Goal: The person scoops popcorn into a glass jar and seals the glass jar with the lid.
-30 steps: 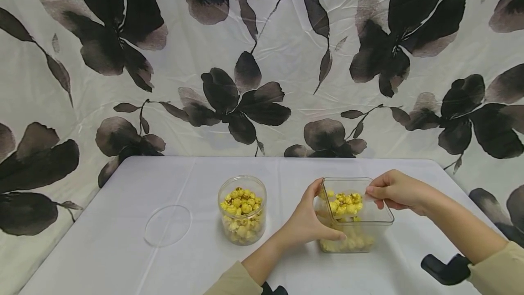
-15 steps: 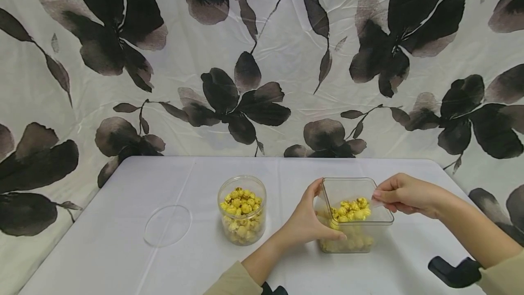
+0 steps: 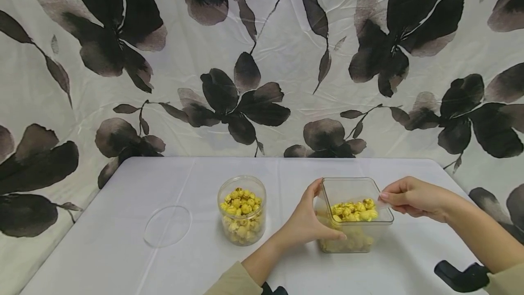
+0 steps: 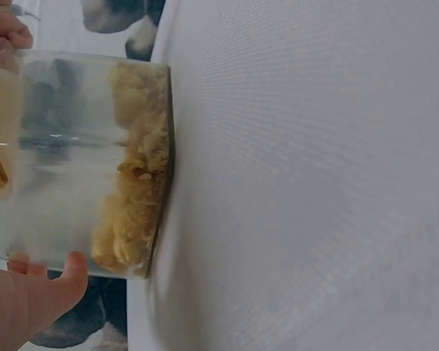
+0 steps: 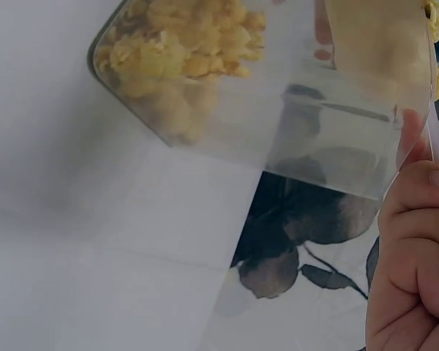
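Observation:
A clear square container (image 3: 348, 180) stands on the white table (image 3: 123, 263) with yellow popcorn at its bottom (image 4: 135, 197). My left hand (image 3: 307, 222) grips its left wall, thumb on the near side (image 4: 29, 303). My right hand (image 3: 409, 197) pinches the thin handle of a clear scoop at the container's right rim. A heap of yellow popcorn (image 3: 354, 211) sits in the scoop near the top of the container. In the right wrist view, the curled fingers (image 5: 417, 248) are beside the container (image 5: 300, 110).
A round clear jar (image 3: 242, 210) full of yellow popcorn stands left of the container. Its flat round lid (image 3: 168, 225) lies further left on the table. A black wrist device (image 3: 460, 276) shows at the lower right. A flowered cloth hangs behind.
My right hand has drawn back to the right, and the heap of popcorn in the scoop has shifted right and lower with it. The left hand and container have stayed put.

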The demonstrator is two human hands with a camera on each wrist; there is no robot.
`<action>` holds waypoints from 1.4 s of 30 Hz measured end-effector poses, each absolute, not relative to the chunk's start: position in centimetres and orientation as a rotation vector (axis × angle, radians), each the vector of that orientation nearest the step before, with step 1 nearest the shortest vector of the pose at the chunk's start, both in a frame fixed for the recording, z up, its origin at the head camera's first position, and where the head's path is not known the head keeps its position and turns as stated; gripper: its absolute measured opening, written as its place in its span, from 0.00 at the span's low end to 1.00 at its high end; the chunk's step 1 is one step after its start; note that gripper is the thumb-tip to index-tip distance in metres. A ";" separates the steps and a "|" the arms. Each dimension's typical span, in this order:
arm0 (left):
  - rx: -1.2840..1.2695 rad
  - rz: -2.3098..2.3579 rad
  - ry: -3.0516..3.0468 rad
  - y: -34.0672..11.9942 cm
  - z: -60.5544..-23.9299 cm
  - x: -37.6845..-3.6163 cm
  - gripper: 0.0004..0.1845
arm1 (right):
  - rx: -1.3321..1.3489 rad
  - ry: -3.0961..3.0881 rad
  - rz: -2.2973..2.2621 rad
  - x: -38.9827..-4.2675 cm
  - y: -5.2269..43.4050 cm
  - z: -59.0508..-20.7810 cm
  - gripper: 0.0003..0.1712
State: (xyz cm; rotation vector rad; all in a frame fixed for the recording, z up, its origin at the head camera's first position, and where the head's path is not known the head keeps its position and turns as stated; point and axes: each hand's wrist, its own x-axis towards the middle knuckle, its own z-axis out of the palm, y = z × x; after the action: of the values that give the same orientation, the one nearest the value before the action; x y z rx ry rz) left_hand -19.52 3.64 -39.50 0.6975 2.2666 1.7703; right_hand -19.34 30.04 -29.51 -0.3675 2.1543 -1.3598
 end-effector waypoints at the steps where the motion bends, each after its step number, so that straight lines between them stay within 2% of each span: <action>1: 0.695 1.772 2.268 3.6 -39.5 -19.5 0.64 | -0.368 2.150 -1.367 -19.4 30.1 -29.6 0.14; 12: 0.703 1.762 2.269 3.7 -39.5 -19.4 0.64 | -0.287 2.175 -1.418 -19.7 30.3 -29.6 0.13; 42: 0.700 1.759 2.254 3.6 -39.5 -19.5 0.64 | -0.353 2.097 -1.494 -19.6 31.7 -30.1 0.17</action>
State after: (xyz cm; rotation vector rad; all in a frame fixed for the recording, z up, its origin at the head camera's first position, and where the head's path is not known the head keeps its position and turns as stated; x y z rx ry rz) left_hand -19.51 3.60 -39.53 0.7003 2.2543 1.7592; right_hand -19.58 31.66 -30.08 -0.3529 2.0974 -1.4944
